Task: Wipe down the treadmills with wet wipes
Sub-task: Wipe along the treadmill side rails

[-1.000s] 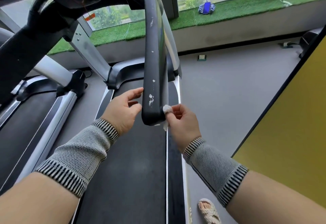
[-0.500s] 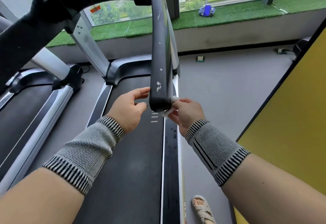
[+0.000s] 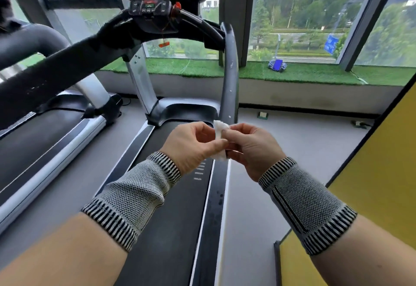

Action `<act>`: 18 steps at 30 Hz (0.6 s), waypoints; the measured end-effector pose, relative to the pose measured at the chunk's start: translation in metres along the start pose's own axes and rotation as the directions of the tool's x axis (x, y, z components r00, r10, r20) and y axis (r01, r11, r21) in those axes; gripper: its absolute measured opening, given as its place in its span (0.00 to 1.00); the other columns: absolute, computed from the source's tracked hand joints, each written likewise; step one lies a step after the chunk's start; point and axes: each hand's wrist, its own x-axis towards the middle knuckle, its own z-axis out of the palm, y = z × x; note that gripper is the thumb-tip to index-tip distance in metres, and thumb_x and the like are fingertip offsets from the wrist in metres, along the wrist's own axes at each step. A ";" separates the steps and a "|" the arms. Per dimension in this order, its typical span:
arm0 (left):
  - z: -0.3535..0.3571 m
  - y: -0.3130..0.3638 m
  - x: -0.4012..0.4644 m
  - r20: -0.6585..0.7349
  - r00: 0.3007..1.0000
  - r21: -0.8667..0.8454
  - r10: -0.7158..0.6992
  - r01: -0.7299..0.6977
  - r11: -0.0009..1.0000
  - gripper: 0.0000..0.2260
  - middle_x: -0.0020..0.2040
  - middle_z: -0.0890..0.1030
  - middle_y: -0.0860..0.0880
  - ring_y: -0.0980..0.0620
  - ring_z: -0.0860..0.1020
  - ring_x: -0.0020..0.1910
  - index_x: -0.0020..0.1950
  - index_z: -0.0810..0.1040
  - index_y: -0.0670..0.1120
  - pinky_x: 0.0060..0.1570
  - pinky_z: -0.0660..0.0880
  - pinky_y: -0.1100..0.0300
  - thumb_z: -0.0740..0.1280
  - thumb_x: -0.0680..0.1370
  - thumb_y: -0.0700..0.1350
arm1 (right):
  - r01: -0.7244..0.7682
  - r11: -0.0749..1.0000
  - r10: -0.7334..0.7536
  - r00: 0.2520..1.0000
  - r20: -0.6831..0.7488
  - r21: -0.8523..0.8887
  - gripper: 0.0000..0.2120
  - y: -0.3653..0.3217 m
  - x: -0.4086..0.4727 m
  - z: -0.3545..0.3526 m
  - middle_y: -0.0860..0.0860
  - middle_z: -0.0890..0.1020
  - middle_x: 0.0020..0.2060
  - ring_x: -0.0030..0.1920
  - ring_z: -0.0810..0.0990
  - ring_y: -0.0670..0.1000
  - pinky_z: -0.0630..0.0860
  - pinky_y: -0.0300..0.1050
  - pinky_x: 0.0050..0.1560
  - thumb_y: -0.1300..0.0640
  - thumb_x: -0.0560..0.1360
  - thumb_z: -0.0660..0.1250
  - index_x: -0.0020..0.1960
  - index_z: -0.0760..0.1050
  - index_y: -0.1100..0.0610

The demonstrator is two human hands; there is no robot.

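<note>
Wet wipe (image 3: 219,128): small white wad, sitting between both hands, mid-air above the treadmill belt (image 3: 171,207), just in front of the lower end of the right handrail (image 3: 229,71). Not touching the rail or the belt.

Left hand (image 3: 191,146): fingers curled, thumb tip pinching the lower part of the wipe from the left side.

Right hand (image 3: 252,148): fingers curled, pinching the wipe from the right near its top edge. Both hands are gripping the same wad, fingertips nearly meeting across it.

Both wrists are wearing grey knit bands with black-and-white striped edges (image 3: 139,198).

Treadmill: right handrail is running up from the deck to the console (image 3: 155,6); white scuff marks showing on the rail. A red safety clip (image 3: 164,44) is hanging on a cord under the console. Grey upright (image 3: 141,83) is standing at the left of the deck front.

A second treadmill (image 3: 45,132) is sitting just to the left, its black padded handrail crossing the upper left of the view.

Beyond: green turf ledge (image 3: 304,74) is running under the windows, with a blue-screened phone (image 3: 278,64) propped on it. Yellow panel (image 3: 371,173) is standing at the right. Grey floor (image 3: 281,146) in between.
</note>
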 end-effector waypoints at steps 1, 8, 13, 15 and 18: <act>-0.002 0.000 0.003 -0.017 1.000 -0.004 -0.005 0.005 1.000 0.06 0.36 0.81 0.54 0.64 0.77 0.32 0.42 0.79 0.46 0.32 0.72 0.71 0.74 0.71 0.45 | 0.001 1.000 -0.001 1.000 0.016 -0.029 0.06 -0.003 0.006 0.000 0.58 0.76 0.37 0.36 0.73 0.53 0.72 0.45 0.36 0.64 0.74 0.69 0.39 0.74 0.59; -0.015 0.001 0.024 -0.107 0.976 -0.215 -0.192 0.166 0.963 0.07 0.32 0.79 0.54 0.58 0.76 0.31 0.38 0.77 0.48 0.33 0.74 0.65 0.70 0.76 0.41 | 0.018 0.997 -0.013 0.997 0.073 -0.073 0.07 -0.027 0.035 0.000 0.53 0.77 0.31 0.26 0.76 0.47 0.74 0.38 0.27 0.64 0.77 0.64 0.41 0.73 0.59; -0.014 0.006 0.036 -0.100 0.986 -0.223 -0.133 0.108 0.969 0.07 0.34 0.77 0.52 0.57 0.74 0.31 0.40 0.75 0.46 0.31 0.73 0.65 0.71 0.75 0.40 | 0.179 0.932 -0.144 0.981 0.132 -0.316 0.05 -0.026 0.043 -0.003 0.57 0.80 0.35 0.35 0.79 0.53 0.79 0.53 0.40 0.59 0.71 0.73 0.41 0.77 0.57; -0.016 0.002 0.036 -0.118 0.983 -0.222 -0.144 0.115 0.968 0.06 0.33 0.77 0.52 0.58 0.74 0.30 0.42 0.75 0.46 0.31 0.73 0.66 0.69 0.76 0.38 | 0.230 0.876 -0.185 0.972 0.145 -0.424 0.05 -0.025 0.050 0.001 0.58 0.80 0.36 0.37 0.78 0.55 0.79 0.59 0.44 0.63 0.71 0.71 0.39 0.77 0.56; -0.021 -0.015 0.036 -0.180 0.971 -0.161 -0.161 0.132 0.978 0.10 0.31 0.74 0.52 0.55 0.72 0.30 0.38 0.73 0.46 0.32 0.73 0.62 0.68 0.76 0.34 | 0.259 0.776 -0.250 0.963 0.097 -0.575 0.07 -0.017 0.058 0.005 0.56 0.80 0.33 0.34 0.77 0.54 0.79 0.60 0.44 0.63 0.70 0.71 0.38 0.78 0.53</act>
